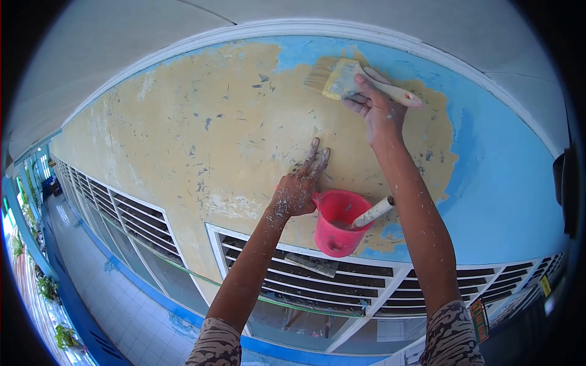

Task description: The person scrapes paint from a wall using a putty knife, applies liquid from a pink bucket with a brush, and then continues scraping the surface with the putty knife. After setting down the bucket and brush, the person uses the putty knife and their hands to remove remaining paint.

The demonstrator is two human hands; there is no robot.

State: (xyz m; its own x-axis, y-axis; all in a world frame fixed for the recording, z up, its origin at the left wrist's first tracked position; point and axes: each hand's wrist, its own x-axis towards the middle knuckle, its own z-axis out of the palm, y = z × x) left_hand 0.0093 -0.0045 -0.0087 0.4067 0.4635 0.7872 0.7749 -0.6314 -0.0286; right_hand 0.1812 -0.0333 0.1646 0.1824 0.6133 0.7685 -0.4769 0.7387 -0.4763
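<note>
Against the upper wall, my right hand is closed round the handle of a wide paintbrush; its pale bristles point left at the tan patch. Lower down, my left hand has two smeared fingers stretched out on the wall. Its other fingers are curled at the handle of a pink plastic dipper, though the grip itself is partly hidden. A whitish stick-like handle leans out of the dipper over its right rim. Specks of paint dot both hands and forearms.
The wall is tan with dark scuffs, bordered by blue paint at right and top. White trim meets the ceiling above. Below are louvred windows, with a scraper-like piece on the slats. A tiled walkway runs left.
</note>
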